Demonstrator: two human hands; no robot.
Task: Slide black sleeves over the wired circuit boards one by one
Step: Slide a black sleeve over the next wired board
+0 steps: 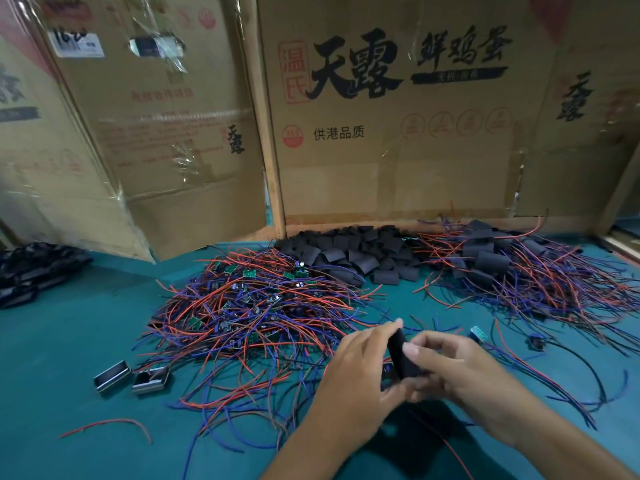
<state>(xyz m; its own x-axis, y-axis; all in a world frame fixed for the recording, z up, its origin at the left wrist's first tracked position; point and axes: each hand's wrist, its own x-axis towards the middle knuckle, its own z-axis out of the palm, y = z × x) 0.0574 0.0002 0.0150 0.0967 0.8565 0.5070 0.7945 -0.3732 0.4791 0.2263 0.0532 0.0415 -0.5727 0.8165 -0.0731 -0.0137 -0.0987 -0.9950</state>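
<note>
We work on a teal-covered desk. Directly on it lie a pile of bare wired boards, a heap of black sleeves, a pile of sleeved boards, two small metal housings, one loose red wire and dark bundles at far left.

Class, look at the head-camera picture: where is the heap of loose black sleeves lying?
The heap of loose black sleeves lies at the far middle of the green table, against the cardboard wall, between the pile of bare wired boards and the pile of sleeved boards.
</note>
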